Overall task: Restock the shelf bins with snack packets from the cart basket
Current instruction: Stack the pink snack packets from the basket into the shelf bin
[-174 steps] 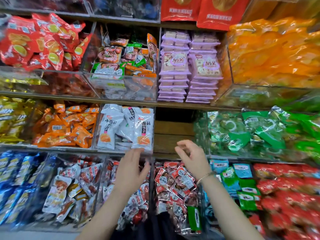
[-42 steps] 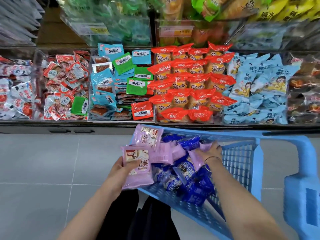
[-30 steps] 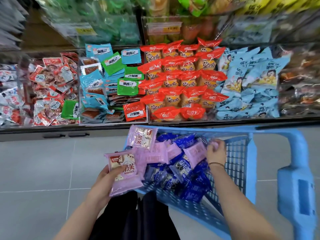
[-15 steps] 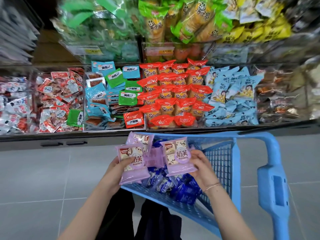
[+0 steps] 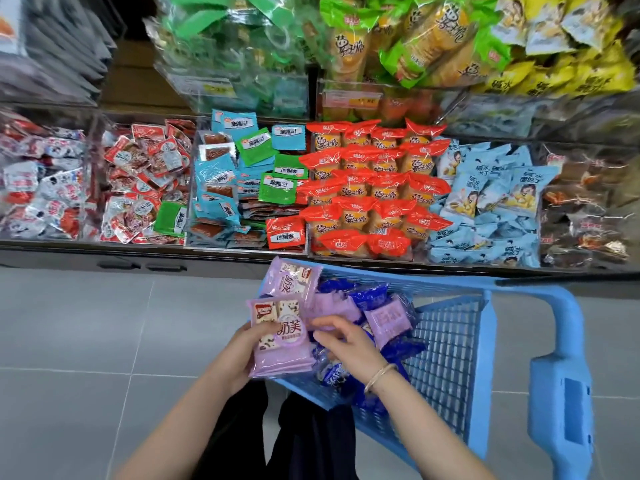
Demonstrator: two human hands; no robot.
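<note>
Pointing shelfward, purple packets (image 5: 282, 344) lie in left hand (image 5: 238, 353).

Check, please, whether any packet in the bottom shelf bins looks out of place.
Yes: a lone green packet lies among the red-and-white packets, by that bin's right wall. It matches the green packets in the neighbouring bin, so it looks misplaced.

Lilac packets (image 5: 282, 344), blue basket (image 5: 446, 344)

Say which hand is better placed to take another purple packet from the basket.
Likely right: the right hand hangs empty over the blue plastic cart basket, near a loose purple snack packet; the left hand grips a purple-packet stack.
</note>
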